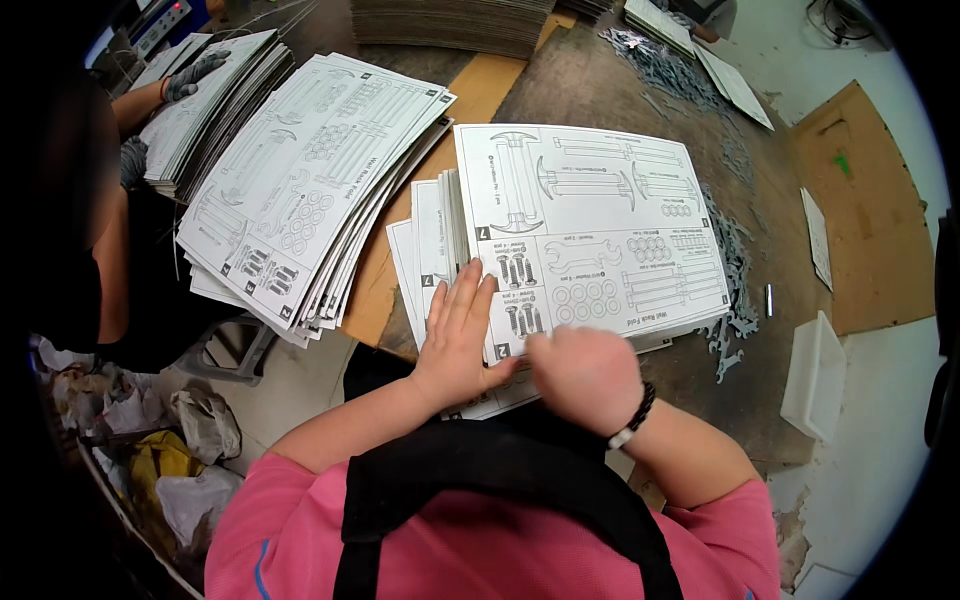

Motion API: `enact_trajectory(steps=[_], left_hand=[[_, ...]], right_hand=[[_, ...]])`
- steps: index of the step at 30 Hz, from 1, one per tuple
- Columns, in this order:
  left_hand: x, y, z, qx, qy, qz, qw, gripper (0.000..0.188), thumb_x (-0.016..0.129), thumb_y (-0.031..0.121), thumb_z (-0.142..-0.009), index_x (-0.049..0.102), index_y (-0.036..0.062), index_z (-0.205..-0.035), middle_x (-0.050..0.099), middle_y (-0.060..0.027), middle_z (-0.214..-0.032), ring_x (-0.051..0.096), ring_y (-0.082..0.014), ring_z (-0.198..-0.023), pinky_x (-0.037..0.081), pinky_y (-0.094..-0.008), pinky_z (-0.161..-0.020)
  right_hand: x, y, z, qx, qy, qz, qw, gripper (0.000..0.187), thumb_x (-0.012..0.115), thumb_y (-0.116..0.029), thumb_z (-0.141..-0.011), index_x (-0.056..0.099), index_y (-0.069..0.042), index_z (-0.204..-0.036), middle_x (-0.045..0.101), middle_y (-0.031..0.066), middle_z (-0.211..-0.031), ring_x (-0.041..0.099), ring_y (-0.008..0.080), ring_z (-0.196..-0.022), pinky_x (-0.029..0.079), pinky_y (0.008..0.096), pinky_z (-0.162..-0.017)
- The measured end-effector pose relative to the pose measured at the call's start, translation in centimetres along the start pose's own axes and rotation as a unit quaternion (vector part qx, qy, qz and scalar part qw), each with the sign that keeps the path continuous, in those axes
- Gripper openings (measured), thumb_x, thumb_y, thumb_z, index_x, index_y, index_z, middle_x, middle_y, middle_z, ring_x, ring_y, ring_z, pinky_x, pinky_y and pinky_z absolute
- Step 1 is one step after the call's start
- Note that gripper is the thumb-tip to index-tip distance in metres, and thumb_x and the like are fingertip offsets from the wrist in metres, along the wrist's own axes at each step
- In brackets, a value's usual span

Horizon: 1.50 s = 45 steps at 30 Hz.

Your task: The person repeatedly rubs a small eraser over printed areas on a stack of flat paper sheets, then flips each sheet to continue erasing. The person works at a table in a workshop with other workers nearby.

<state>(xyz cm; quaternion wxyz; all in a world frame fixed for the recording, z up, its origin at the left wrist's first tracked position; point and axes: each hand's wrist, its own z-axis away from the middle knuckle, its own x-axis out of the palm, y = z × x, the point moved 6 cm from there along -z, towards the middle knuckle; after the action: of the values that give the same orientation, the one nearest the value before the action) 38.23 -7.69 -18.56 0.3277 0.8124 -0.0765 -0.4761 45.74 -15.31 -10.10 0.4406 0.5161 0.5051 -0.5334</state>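
A stack of white printed sheets (650, 215), with line drawings of rack parts, bolts and rings, lies in front of me at the table's edge. My left hand (450, 335) rests along the stack's left side, its fingers stretched out and the thumb at the near edge. At the near edge, just right of the left thumb, my right hand (590, 380) is curled closed and slightly blurred. Whatever its fingers may hold is hidden. More sheets stick out from under the top ones on the left.
To the left stands a tall fanned pile of printed sheets (310, 180). Beyond it, a co-worker's gloved hand (195, 75) rests on another pile. Grey wrenches (735, 270) are scattered to the right, near a white plastic bin (815, 380). Stacked brown cardboard (450, 25) stands at the back.
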Motion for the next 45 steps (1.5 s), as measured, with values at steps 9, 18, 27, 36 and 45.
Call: enact_trajectory(steps=[9,18,27,36,45], left_hand=[[-0.3,5.0,-0.7,0.232,-0.022,-0.118,0.965,0.045,0.060,0.016,-0.070,0.051,0.0094,-0.113,0.054,-0.0048,-0.104,0.049,-0.0223,-0.105,0.029,-0.0488,-0.097],[-1.1,8.3,-2.1,0.211,-0.102,-0.145,0.961,0.040,0.051,0.006,-0.071,0.054,0.0101,-0.110,0.048,-0.0055,-0.081,0.050,-0.0218,-0.086,0.032,-0.0454,-0.096],[-11.9,6.0,-2.7,0.127,0.169,-0.172,0.962,0.045,0.054,-0.008,-0.066,0.055,0.0033,-0.110,0.054,-0.0155,-0.102,0.054,-0.0306,-0.091,0.046,-0.0354,-0.077],[-14.6,-8.3,3.7,-0.093,0.149,-0.358,0.917,0.036,0.052,0.003,-0.073,0.054,0.0023,-0.109,0.053,-0.0134,-0.112,0.050,-0.0315,-0.103,0.040,-0.0380,-0.087],[-13.7,1.0,-0.3,0.084,0.094,-0.050,0.991,0.025,0.065,0.014,-0.069,0.060,0.0059,-0.092,0.058,-0.0103,-0.092,0.056,-0.0279,-0.086,0.045,-0.0358,-0.073]], right_hand=[[4.2,3.0,7.5,0.116,-0.017,-0.527,0.842,0.013,0.057,-0.012,-0.079,0.062,-0.004,-0.087,0.063,0.0097,-0.080,0.061,0.0208,-0.073,0.047,0.0285,-0.067],[7.1,1.9,9.7,0.091,-0.075,-0.573,0.811,0.017,0.055,-0.016,-0.081,0.061,-0.004,-0.091,0.063,0.0093,-0.084,0.061,0.0190,-0.078,0.046,0.0274,-0.071],[7.9,2.2,10.5,0.093,-0.100,-0.593,0.793,0.018,0.057,-0.017,-0.081,0.062,-0.003,-0.091,0.064,0.0087,-0.086,0.061,0.0178,-0.081,0.046,0.0271,-0.074],[7.6,2.1,9.7,0.076,-0.112,-0.583,0.801,0.016,0.056,-0.012,-0.081,0.062,-0.002,-0.092,0.063,0.0074,-0.088,0.059,0.0150,-0.081,0.045,0.0260,-0.073],[1.4,4.9,5.2,0.042,-0.008,-0.486,0.873,0.015,0.058,-0.012,-0.078,0.062,-0.003,-0.089,0.063,0.0092,-0.081,0.061,0.0197,-0.073,0.047,0.0275,-0.067]])
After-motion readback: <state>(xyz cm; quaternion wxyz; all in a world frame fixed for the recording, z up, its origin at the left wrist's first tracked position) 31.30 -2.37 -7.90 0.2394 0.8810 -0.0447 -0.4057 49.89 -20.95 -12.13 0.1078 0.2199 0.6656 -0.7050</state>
